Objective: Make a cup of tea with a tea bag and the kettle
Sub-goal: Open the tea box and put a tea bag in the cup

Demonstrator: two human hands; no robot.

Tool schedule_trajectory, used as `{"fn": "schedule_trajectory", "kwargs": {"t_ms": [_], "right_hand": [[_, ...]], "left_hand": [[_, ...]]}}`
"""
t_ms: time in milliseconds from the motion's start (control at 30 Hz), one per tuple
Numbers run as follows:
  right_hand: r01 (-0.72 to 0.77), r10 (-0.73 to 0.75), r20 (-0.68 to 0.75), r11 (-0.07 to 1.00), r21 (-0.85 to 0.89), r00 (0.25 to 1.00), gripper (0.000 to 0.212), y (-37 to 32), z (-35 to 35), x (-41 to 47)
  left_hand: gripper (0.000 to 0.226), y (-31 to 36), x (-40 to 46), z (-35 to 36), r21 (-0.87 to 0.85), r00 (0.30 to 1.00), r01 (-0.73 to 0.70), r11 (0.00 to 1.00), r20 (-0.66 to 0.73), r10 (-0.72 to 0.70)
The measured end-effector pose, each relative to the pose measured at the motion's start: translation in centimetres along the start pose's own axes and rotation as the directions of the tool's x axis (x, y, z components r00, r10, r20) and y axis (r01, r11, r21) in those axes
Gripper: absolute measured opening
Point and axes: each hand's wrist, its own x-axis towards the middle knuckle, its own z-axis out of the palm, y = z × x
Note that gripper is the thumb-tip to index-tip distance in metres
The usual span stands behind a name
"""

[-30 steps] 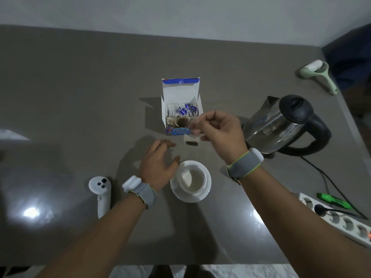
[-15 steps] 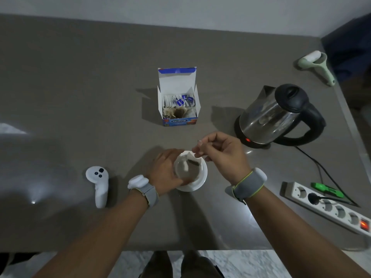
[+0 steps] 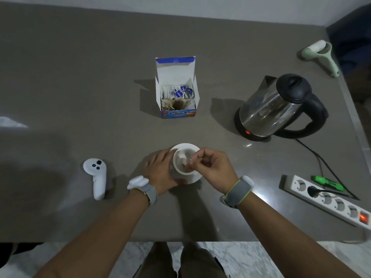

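A white cup [image 3: 180, 167] stands on a white saucer [image 3: 185, 147] near the table's front edge. My left hand [image 3: 160, 171] is wrapped round the cup's left side. Just over the rim, my right hand [image 3: 210, 166] pinches the string of a tea bag [image 3: 182, 157] that hangs down inside the cup. An open blue and white tea bag box [image 3: 176, 88] stands behind the cup. The steel kettle [image 3: 275, 108] with black lid and handle sits on its base at the right, a red light glowing low on it.
A white game controller [image 3: 96, 177] lies left of the cup. A white power strip [image 3: 329, 199] with the kettle's cord and a green tool [image 3: 327, 182] lie at the right. A pale green lint roller [image 3: 321, 55] rests at the back right.
My right hand carried the tea bag from in front of the box down into the cup. My left hand moved from beside the cup to grip it.
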Motion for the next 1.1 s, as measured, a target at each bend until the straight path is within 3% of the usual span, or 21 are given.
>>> {"fn": "schedule_trajectory", "kwargs": {"t_ms": [200, 333, 467, 567, 667, 767, 833, 967, 1100], "right_hand": [[0.009, -0.006, 0.094, 1.0, -0.026, 0.996, 0.007, 1.8, 0.4, -1.6], [0.084, -0.063, 0.176, 0.99, -0.116, 0.982, 0.015, 2.9, 0.5, -2.3], [0.14, -0.096, 0.265, 0.979, -0.149, 0.959, 0.006, 4.1, 0.3, -3.2], [0.189, -0.088, 0.335, 0.941, -0.282, 0.938, 0.006, 4.8, 0.2, -3.8], [0.28, -0.078, 0.4, 0.832, -0.478, 0.913, 0.01, 5.3, 0.1, -4.4], [0.475, -0.129, 0.488, 0.533, -0.701, 0.864, 0.018, 5.7, 0.1, -4.8], [0.546, -0.149, 0.532, 0.369, -0.752, 0.833, 0.022, 6.3, 0.1, -4.9], [0.574, -0.12, 0.568, 0.308, -0.759, 0.814, 0.028, 7.1, -0.2, -5.0], [0.589, -0.055, 0.609, 0.338, -0.734, 0.791, 0.027, 7.4, -0.1, -5.3]], "left_hand": [[0.098, -0.8, 0.5, 1.4, -0.044, 0.999, -0.002, 0.999, -0.053, 0.0], [0.096, -1.6, 0.7, 1.9, 0.043, 0.997, -0.025, 0.999, -0.076, 0.028], [0.095, -1.8, 0.8, 2.1, 0.02, 0.996, -0.018, 1.0, -0.083, 0.019], [0.091, -1.6, 1.0, 2.1, 0.011, 0.997, -0.019, 1.0, -0.08, 0.02], [0.09, -1.5, 0.9, 1.9, 0.016, 0.997, -0.021, 1.0, -0.068, 0.022], [0.089, -1.3, 0.8, 1.6, 0.029, 0.998, -0.025, 0.999, -0.061, 0.026], [0.089, -1.2, 0.8, 1.5, 0.024, 0.998, -0.016, 1.0, -0.065, 0.017], [0.087, -1.4, 0.6, 1.7, -0.004, 0.997, -0.029, 1.0, -0.068, 0.029], [0.087, -1.5, 0.5, 1.5, 0.007, 0.998, -0.027, 1.0, -0.056, 0.028]]}}
